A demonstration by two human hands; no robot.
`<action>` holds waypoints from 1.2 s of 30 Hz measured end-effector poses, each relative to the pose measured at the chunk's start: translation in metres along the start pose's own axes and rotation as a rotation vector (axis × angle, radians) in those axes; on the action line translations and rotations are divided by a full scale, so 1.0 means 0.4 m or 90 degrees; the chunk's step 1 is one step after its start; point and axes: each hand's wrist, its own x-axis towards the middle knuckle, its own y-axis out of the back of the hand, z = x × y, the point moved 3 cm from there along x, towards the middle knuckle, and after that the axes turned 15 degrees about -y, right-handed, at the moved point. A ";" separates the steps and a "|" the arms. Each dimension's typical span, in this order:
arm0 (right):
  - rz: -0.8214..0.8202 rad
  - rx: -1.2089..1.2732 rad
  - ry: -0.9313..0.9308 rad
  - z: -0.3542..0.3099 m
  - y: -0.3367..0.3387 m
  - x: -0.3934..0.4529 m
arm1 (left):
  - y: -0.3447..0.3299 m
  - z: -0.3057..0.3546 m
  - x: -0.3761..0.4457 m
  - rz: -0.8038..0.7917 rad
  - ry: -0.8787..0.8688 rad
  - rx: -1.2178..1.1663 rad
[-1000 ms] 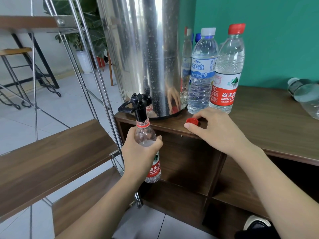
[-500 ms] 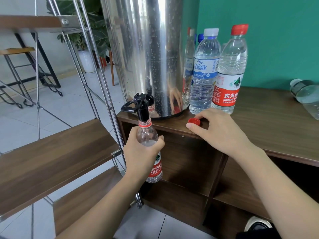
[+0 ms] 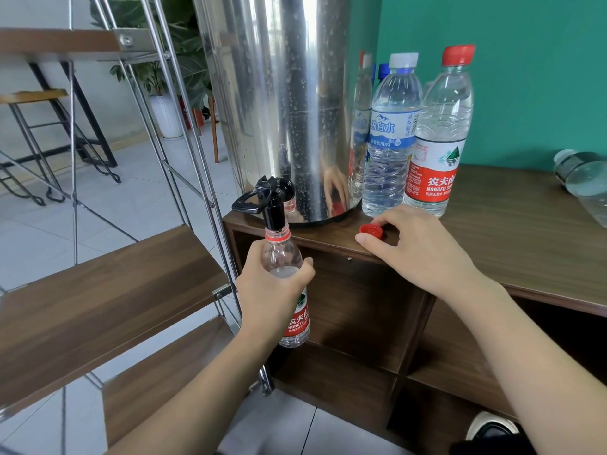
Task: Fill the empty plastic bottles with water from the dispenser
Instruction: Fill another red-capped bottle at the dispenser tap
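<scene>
A clear plastic bottle (image 3: 282,254) with a red label hangs upright under the black tap (image 3: 271,205) of the steel dispenser (image 3: 282,93), its open neck right at the spout. My left hand (image 3: 269,297) grips it round the middle. Water shows inside up to about the shoulder. The bottle's red cap (image 3: 370,230) lies on the wooden cabinet top (image 3: 525,224). My right hand (image 3: 417,254) rests there, thumb and fingers curled round the cap.
Beside the dispenser stand capped bottles, among them a blue-labelled one (image 3: 391,133) and a red-labelled one (image 3: 438,142). Another bottle (image 3: 584,182) lies on its side at the right edge. Wooden steps (image 3: 98,300) with a metal rail (image 3: 184,126) are close on the left.
Both hands keep their places at the tap and the cap. Only the camera view shifts slightly.
</scene>
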 end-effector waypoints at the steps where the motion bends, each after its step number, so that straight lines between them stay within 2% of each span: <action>1: -0.001 -0.002 0.000 0.000 0.000 0.000 | 0.000 0.000 0.000 0.000 -0.002 0.001; 36: -0.006 -0.016 0.002 -0.001 -0.001 0.000 | -0.002 -0.001 0.001 -0.007 -0.019 0.005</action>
